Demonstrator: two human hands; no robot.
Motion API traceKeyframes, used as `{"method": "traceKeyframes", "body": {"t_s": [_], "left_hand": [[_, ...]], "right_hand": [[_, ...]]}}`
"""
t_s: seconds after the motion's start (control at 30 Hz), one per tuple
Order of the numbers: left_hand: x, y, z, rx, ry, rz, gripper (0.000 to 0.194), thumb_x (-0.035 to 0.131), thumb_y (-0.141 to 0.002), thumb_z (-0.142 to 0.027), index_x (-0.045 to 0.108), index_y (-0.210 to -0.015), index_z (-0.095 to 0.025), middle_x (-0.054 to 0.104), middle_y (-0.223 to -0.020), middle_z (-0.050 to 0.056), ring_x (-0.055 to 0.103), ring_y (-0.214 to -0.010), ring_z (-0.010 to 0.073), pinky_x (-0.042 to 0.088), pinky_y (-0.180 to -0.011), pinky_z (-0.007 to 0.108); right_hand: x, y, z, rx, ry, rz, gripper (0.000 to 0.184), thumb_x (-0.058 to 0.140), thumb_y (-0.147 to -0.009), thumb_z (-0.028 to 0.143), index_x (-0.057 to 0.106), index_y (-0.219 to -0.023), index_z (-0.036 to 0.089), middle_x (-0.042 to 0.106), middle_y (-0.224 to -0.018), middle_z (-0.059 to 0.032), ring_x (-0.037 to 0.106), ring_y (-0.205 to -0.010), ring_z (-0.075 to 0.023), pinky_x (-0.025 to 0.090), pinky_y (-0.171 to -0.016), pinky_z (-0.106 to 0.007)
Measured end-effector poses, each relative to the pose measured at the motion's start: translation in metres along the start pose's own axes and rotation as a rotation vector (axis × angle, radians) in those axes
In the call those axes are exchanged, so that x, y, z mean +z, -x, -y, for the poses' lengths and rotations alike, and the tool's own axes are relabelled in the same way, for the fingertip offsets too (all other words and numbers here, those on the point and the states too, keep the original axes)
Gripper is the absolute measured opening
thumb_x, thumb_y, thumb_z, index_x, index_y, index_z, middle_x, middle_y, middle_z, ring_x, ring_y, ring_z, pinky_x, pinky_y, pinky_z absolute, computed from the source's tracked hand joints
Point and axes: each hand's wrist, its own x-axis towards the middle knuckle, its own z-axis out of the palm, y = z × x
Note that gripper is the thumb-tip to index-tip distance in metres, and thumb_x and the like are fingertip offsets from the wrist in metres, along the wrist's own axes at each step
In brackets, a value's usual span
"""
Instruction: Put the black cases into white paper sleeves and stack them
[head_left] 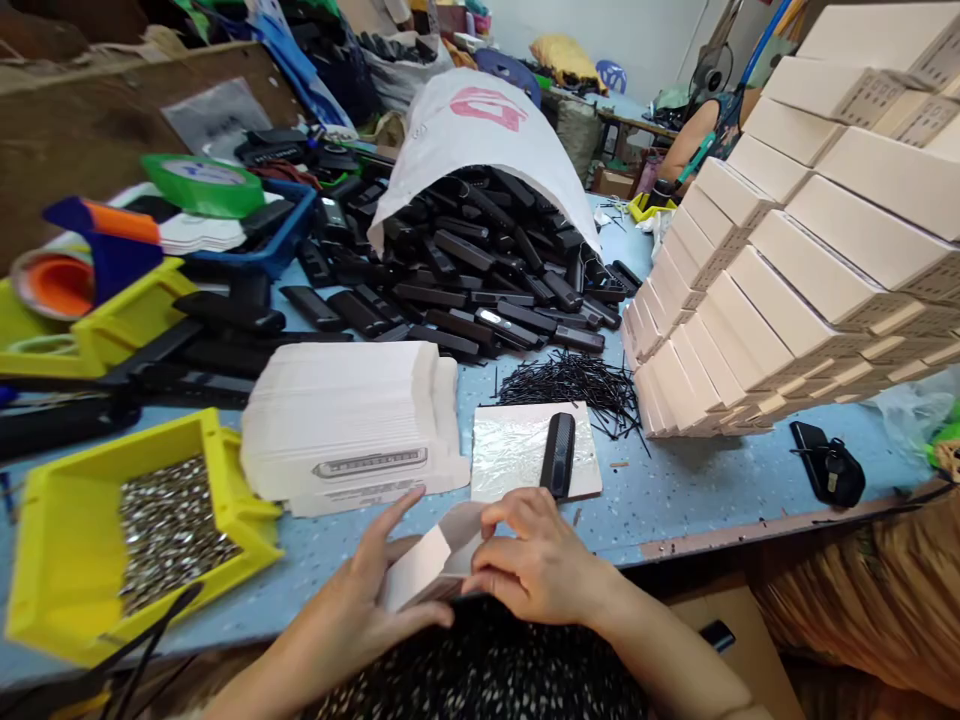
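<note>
A: Folding at the table's near edge: the left hand [375,590] cradles a small white carton [431,565] from below, fingers spread, while the right hand [536,570] pinches its top flap shut.

B: Risk?

A: That flap looks half-creased. Press off-line and I'd say it buckles or tears.

B: And the surroundings?

A: The black device [557,453] lies just beyond the knuckles on a shiny sheet [510,450]; a stray nudge could slide it. The yellow bin [67,540] of small metal parts sits near the left forearm, so an elbow could tip it.
</note>
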Motion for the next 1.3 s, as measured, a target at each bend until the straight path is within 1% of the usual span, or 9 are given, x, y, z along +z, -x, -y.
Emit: {"method": "traceKeyframes", "body": {"t_s": [0.13,0.23,0.47,0.6,0.77,0.9,1.03,1.13,1.3], "left_hand": [[0.006,-0.003,-0.021,0.194,-0.065,0.161,0.03,0.078,-0.059,-0.032,0.071,-0.087,-0.03,0.075,-0.084,0.007,0.071,-0.074,0.0282,0.056,-0.069,0.033],[0.026,-0.005,-0.036,0.175,-0.069,0.148,0.036,0.078,-0.058,-0.031,0.067,-0.092,-0.026,0.073,-0.091,0.008,0.07,-0.081,0.028,0.057,-0.072,0.034],[0.06,-0.014,-0.046,0.006,0.076,0.029,0.106,0.076,-0.053,-0.022,0.023,-0.144,-0.015,0.07,-0.093,0.009,0.07,-0.079,0.0262,0.056,-0.073,0.035],[0.061,-0.02,-0.05,-0.018,0.103,0.11,0.108,0.076,-0.052,-0.023,0.023,-0.146,-0.015,0.069,-0.11,0.016,0.068,-0.097,0.0308,0.053,-0.086,0.039],[0.041,-0.022,-0.041,-0.224,0.316,0.061,0.1,0.079,-0.058,-0.033,0.029,-0.143,-0.023,0.066,-0.118,0.014,0.065,-0.106,0.0327,0.054,-0.086,0.043],[0.014,-0.024,-0.037,-0.448,0.792,-0.023,0.076,0.066,-0.075,-0.027,0.032,-0.143,-0.027,0.072,-0.102,0.008,0.07,-0.094,0.0276,0.058,-0.073,0.036],[0.015,-0.026,-0.042,-0.458,1.019,-0.418,0.04,0.05,-0.09,-0.023,0.052,-0.129,-0.024,0.073,-0.103,0.007,0.07,-0.09,0.0215,0.06,-0.069,0.03],[0.038,-0.019,-0.044,-0.471,1.101,-0.429,0.033,0.045,-0.093,-0.022,0.055,-0.125,-0.024,0.073,-0.103,0.006,0.07,-0.086,0.0183,0.062,-0.068,0.03],[0.064,0.003,-0.033,-0.495,0.903,-0.196,0.034,0.056,-0.086,-0.039,0.061,-0.112,-0.017,0.068,-0.115,0.013,0.067,-0.101,0.0261,0.06,-0.082,0.039]], "right_hand": [[0.014,-0.005,-0.005,0.355,-0.641,-0.284,0.031,0.054,-0.088,0.051,0.065,-0.092,0.022,0.058,-0.089,-0.0037,0.056,-0.078,-0.0152,0.051,-0.071,-0.029],[0.021,-0.009,-0.006,0.472,-0.874,-0.306,0.042,0.057,-0.084,0.057,0.066,-0.108,0.024,0.064,-0.089,-0.0033,0.06,-0.076,-0.0147,0.054,-0.067,-0.028],[0.011,-0.009,0.004,0.399,-0.799,-0.19,0.03,0.055,-0.089,0.046,0.073,-0.106,0.028,0.072,-0.11,-0.0056,0.068,-0.103,-0.0213,0.053,-0.092,-0.04],[0.012,-0.004,0.005,0.268,-0.582,-0.285,0.031,0.05,-0.092,0.033,0.066,-0.118,0.028,0.068,-0.12,-0.0078,0.063,-0.113,-0.0226,0.051,-0.097,-0.045],[-0.026,0.001,-0.039,0.18,-0.102,0.082,0.056,0.051,-0.082,0.005,0.055,-0.131,0.031,0.052,-0.141,-0.0046,0.045,-0.133,-0.0225,0.038,-0.109,-0.051],[-0.06,0.0,-0.068,0.281,0.102,0.263,0.048,0.062,-0.068,-0.003,0.069,-0.105,0.028,0.055,-0.138,-0.0053,0.038,-0.137,-0.0279,0.019,-0.115,-0.06],[-0.046,-0.006,-0.047,0.322,-0.469,-0.255,0.035,0.083,-0.065,0.03,0.063,-0.094,0.026,0.073,-0.089,-0.0017,0.069,-0.084,-0.021,0.056,-0.082,-0.043],[-0.017,-0.017,-0.02,0.322,-0.785,-0.781,0.045,0.08,-0.063,0.052,0.055,-0.092,0.027,0.069,-0.08,0.0011,0.068,-0.071,-0.0176,0.057,-0.068,-0.035],[0.005,-0.026,0.003,0.278,-0.683,-0.816,0.054,0.087,-0.051,0.049,0.053,-0.086,0.025,0.067,-0.104,-0.0063,0.068,-0.094,-0.0222,0.059,-0.074,-0.035]]}}
